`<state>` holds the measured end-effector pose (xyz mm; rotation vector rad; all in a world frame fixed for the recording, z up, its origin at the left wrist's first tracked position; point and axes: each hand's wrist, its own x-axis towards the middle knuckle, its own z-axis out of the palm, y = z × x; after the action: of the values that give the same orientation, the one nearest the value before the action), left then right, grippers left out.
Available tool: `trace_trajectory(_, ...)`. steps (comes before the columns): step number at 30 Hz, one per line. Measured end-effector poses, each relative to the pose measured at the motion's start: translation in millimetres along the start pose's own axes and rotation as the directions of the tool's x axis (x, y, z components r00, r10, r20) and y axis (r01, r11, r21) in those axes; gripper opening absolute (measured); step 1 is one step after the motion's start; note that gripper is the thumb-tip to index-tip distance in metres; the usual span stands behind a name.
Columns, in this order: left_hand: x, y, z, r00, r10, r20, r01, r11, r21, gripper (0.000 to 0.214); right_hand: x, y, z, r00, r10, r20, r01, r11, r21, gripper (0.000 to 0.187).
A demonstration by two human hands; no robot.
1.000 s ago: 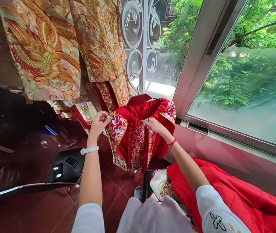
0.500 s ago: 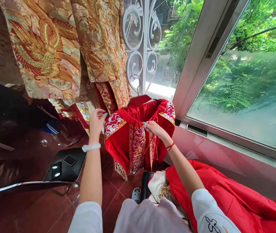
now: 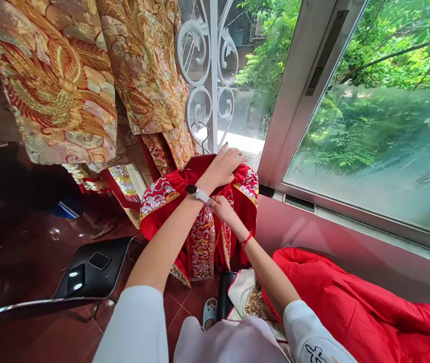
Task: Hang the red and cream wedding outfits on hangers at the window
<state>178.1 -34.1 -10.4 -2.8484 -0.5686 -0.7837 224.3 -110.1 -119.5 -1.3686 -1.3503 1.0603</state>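
Observation:
A red embroidered garment (image 3: 201, 247) with a gathered top edge and silver and gold patterns hangs in front of me. A hanger (image 3: 204, 136) with a metal hook stands at its top. My left hand (image 3: 225, 165), with a watch at the wrist, reaches across over the gathered edge; its fingers are stretched out and lie toward the garment's right side. Below it, my right hand (image 3: 223, 207) pinches the garment's front near the top edge. The left wrist partly covers the right fingertips and the gathered cloth.
Gold embroidered garments (image 3: 63, 96) hang at the left. A black chair (image 3: 97, 275) bears a phone-like dark device (image 3: 99, 260). Red cloth (image 3: 336, 292) lies at the lower right beside a white and gold piece (image 3: 246, 292). A white scroll grille (image 3: 214, 65) and window frame (image 3: 294, 111) stand behind.
My left hand has moved right, from the garment's left side across to the top right edge, crossing over my right hand. The right hand stays at the garment's front. The view has shifted slightly.

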Motion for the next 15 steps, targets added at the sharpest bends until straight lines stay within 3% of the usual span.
trace_trajectory(4,19,7,14.4,0.971,-0.041,0.234,0.027,0.998,0.062,0.045,-1,-5,4,0.999,-0.008,-0.033,0.005,0.997,-0.082,0.034)
trace_trajectory(10,14,11,16.2,0.953,-0.070,0.295,-0.001,0.972,0.234,0.031,3,-11,2,0.997,-0.076,-0.036,0.067,0.978,-0.199,0.022)
trace_trajectory(15,26,13,8.2,0.928,-0.104,0.357,0.026,0.976,0.216,0.032,6,-8,6,0.995,-0.094,-0.011,0.091,0.982,-0.167,0.019)
